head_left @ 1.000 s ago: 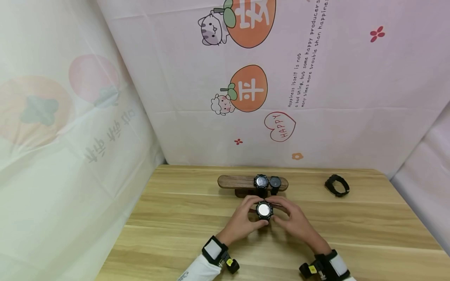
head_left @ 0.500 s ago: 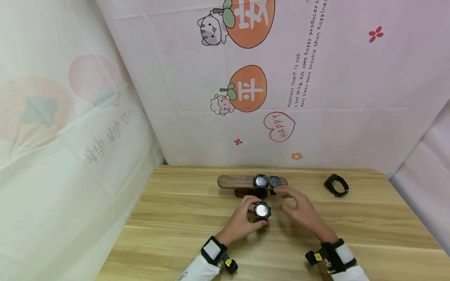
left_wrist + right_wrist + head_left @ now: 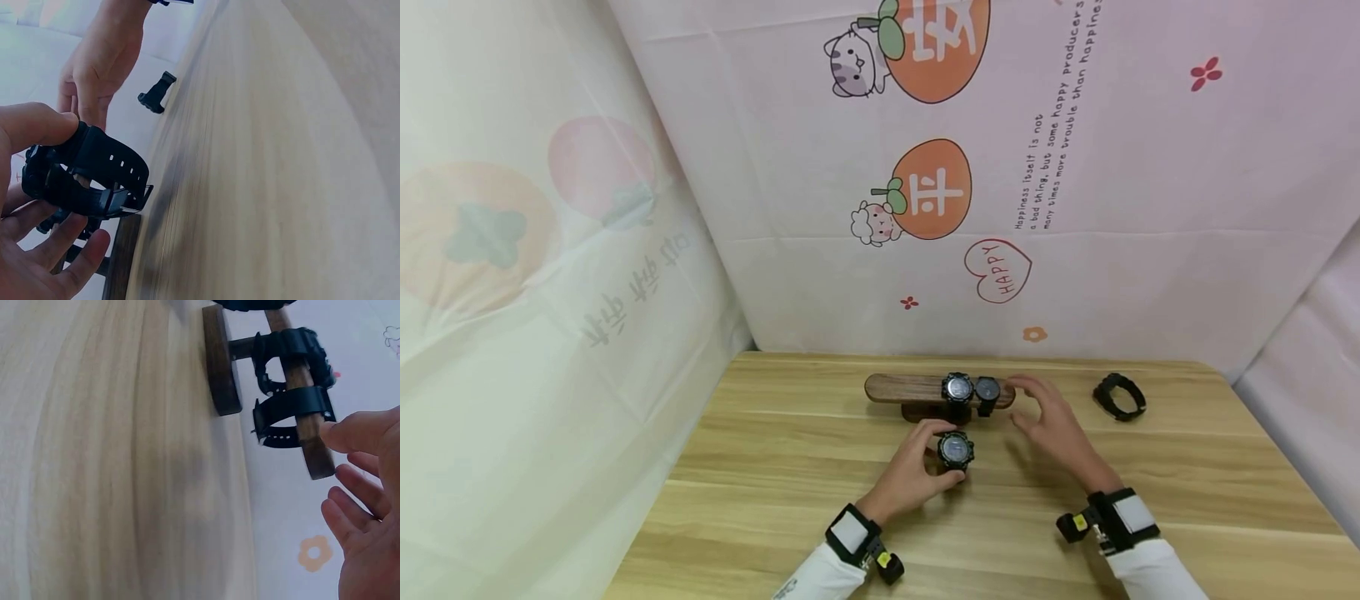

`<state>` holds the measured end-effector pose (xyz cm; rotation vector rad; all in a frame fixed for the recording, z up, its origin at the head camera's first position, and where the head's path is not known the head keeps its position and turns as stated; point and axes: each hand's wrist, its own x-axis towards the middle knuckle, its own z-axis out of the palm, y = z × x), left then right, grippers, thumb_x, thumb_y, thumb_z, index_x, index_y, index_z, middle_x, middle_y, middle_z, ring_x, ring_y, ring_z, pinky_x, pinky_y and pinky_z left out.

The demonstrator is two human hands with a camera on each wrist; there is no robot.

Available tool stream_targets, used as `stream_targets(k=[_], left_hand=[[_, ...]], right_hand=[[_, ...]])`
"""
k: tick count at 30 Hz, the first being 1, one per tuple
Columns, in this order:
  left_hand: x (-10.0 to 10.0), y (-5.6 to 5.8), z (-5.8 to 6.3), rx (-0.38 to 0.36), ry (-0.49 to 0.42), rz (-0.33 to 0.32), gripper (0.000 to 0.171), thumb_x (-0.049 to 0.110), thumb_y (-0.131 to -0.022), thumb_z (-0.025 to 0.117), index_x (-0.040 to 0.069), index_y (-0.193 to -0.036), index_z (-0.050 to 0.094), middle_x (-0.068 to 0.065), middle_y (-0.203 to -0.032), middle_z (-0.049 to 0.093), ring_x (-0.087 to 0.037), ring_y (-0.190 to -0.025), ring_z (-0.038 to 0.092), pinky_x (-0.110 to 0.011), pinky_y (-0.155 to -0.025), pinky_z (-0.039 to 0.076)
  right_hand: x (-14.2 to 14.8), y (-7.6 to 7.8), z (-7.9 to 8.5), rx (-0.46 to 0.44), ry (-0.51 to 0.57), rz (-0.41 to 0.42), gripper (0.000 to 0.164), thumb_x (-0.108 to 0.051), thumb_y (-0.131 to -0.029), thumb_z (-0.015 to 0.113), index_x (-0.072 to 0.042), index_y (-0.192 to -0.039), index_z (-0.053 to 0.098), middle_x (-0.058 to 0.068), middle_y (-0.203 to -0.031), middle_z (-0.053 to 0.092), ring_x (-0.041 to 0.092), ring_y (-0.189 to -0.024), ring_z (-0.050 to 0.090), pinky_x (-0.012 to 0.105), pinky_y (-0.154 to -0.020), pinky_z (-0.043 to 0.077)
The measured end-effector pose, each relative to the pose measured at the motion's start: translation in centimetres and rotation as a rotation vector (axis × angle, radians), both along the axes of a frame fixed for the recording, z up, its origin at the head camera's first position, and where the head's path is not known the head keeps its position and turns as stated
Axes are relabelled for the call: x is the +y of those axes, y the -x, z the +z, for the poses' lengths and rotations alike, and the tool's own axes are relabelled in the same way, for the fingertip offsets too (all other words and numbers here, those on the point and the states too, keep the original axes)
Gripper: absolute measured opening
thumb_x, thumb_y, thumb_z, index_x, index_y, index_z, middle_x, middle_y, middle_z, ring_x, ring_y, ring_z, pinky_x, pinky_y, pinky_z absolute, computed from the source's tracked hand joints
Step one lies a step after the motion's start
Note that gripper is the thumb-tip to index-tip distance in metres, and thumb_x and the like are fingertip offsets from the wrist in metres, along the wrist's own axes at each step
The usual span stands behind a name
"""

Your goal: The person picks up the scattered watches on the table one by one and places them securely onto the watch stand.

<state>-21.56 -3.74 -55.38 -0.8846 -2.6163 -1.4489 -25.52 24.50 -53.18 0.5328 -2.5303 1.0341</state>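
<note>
In the left hand (image 3: 910, 475), pinched between thumb and fingers, is the watch (image 3: 955, 450), not yet on the stand (image 3: 904, 388) just beyond that grip. A second ago both hands held it; now the right hand (image 3: 1062, 433) has let go and reached forward, right of the grip, to the stand's end beside two mounted watches (image 3: 957, 387). Its fingers are parted, holding nothing; contact I cannot tell. The left now seems to manage the watch alone, freeing the right for the stand.
</note>
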Motion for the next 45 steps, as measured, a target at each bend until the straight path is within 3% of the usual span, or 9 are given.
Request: stream_targets(k=[12, 20, 33, 39, 45], left_hand=[[-0.6, 0.6, -0.3, 0.035, -0.009, -0.006, 0.068, 0.022, -0.091, 0.086, 0.014, -0.150, 0.054, 0.000, -0.149, 0.058, -0.013, -0.129, 0.060, -0.028, -0.104, 0.056], [-1.4, 1.0, -0.4, 0.039, 0.010, 0.025, 0.068, 0.025, -0.092, 0.086, 0.017, -0.151, 0.054, 0.002, -0.151, 0.057, -0.014, -0.131, 0.059, -0.035, -0.109, 0.054], [-3.6, 2.1, -0.4, 0.017, 0.007, 0.107, 0.070, 0.025, -0.092, 0.086, 0.018, -0.153, 0.053, -0.001, -0.156, 0.054, -0.025, -0.142, 0.055, -0.051, -0.117, 0.050], [-4.5, 2.6, -0.5, 0.025, -0.008, 0.136, 0.068, 0.023, -0.091, 0.087, 0.022, -0.151, 0.054, 0.000, -0.154, 0.055, -0.023, -0.139, 0.058, -0.046, -0.112, 0.054], [-5.3, 2.8, 0.0, 0.038, -0.033, 0.144, 0.069, 0.017, -0.091, 0.087, 0.019, -0.151, 0.054, -0.003, -0.153, 0.056, -0.026, -0.141, 0.056, -0.047, -0.112, 0.053]], right_hand=[[-0.1, 0.8, -1.0, -0.061, 0.017, -0.009, 0.061, 0.001, -0.092, 0.080, 0.005, -0.147, 0.053, 0.028, -0.145, 0.056, 0.049, -0.129, 0.058, 0.068, -0.106, 0.052], [-0.1, 1.1, -1.2, -0.113, 0.049, -0.030, 0.057, -0.004, -0.096, 0.078, 0.001, -0.148, 0.055, 0.025, -0.145, 0.058, 0.047, -0.128, 0.061, 0.066, -0.107, 0.052], [-0.3, 1.1, -1.2, -0.111, 0.061, -0.038, 0.057, -0.003, -0.094, 0.078, 0.002, -0.147, 0.056, 0.026, -0.143, 0.060, 0.048, -0.126, 0.063, 0.066, -0.106, 0.054], [-0.3, 1.0, -1.3, -0.107, 0.062, -0.044, 0.057, -0.002, -0.094, 0.078, 0.002, -0.146, 0.056, 0.026, -0.144, 0.060, 0.047, -0.126, 0.062, 0.066, -0.106, 0.053], [-0.3, 1.1, -1.3, -0.106, 0.057, -0.046, 0.057, -0.002, -0.094, 0.079, 0.001, -0.146, 0.056, 0.025, -0.143, 0.061, 0.046, -0.126, 0.062, 0.065, -0.106, 0.053]])
